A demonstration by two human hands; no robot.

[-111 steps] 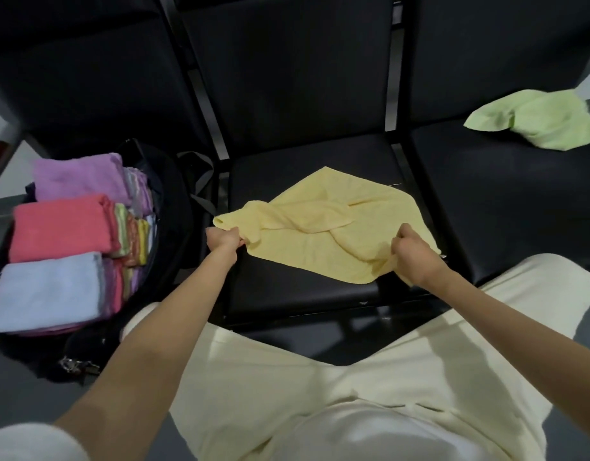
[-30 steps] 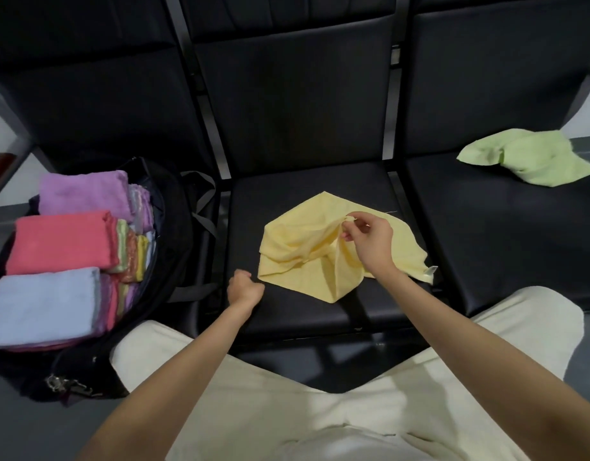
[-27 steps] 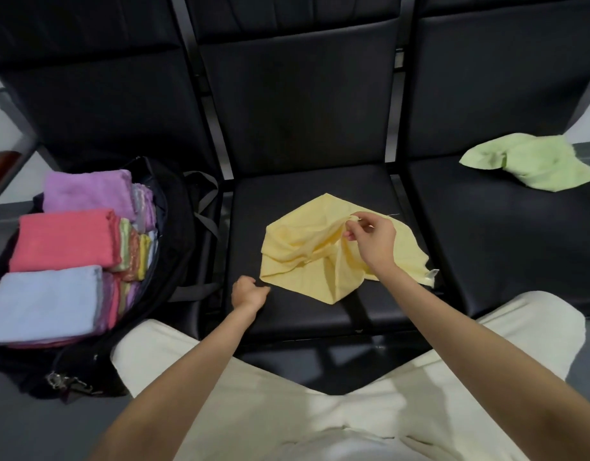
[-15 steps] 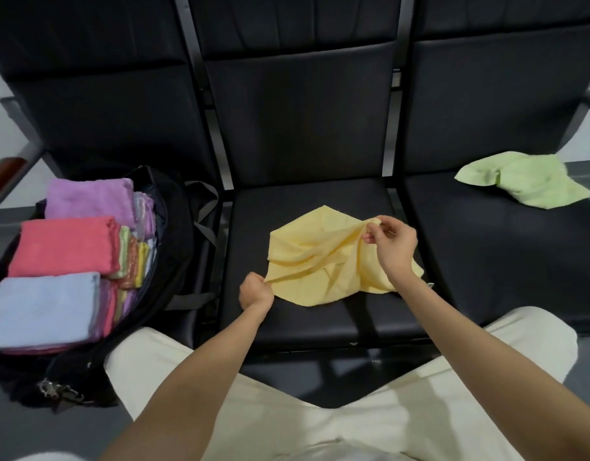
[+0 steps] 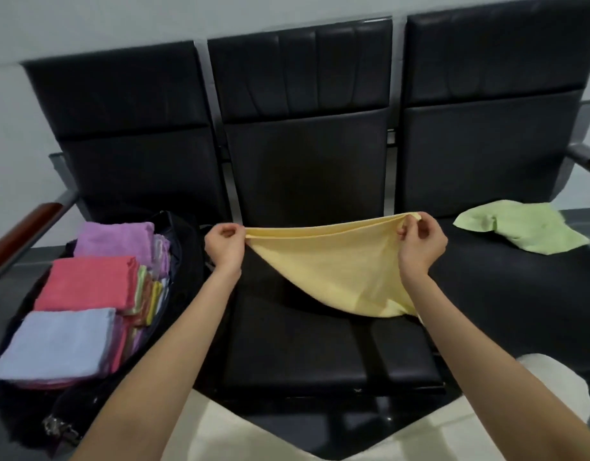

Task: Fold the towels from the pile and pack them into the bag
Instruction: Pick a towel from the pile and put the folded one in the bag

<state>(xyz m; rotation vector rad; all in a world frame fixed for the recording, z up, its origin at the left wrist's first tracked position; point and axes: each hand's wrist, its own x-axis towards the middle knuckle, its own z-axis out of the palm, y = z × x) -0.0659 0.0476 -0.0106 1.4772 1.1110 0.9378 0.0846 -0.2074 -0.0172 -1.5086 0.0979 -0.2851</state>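
A yellow towel point(image 5: 333, 271) hangs doubled over above the middle black seat, its top edge stretched between my hands. My left hand point(image 5: 224, 245) pinches its left corner and my right hand point(image 5: 420, 241) pinches the right corner. The towel's lower part sags down onto the seat. A crumpled green towel point(image 5: 523, 229) lies on the right seat. On the left seat stands an open black bag point(image 5: 180, 261) with folded towels in it: purple point(image 5: 115, 237), pink point(image 5: 87, 282) and light blue point(image 5: 59, 346) on top, several more standing on edge beside them.
A row of three black padded seats point(image 5: 307, 347) with metal frames stands against a pale wall. A wooden-topped armrest point(image 5: 24, 231) is at the far left, another at the far right. My pale trousers fill the bottom of the view.
The yellow towel lay crumpled on the seat with only my right hand pinching it. Now both hands hold its corners, lifted and spread apart. The camera has tilted up.
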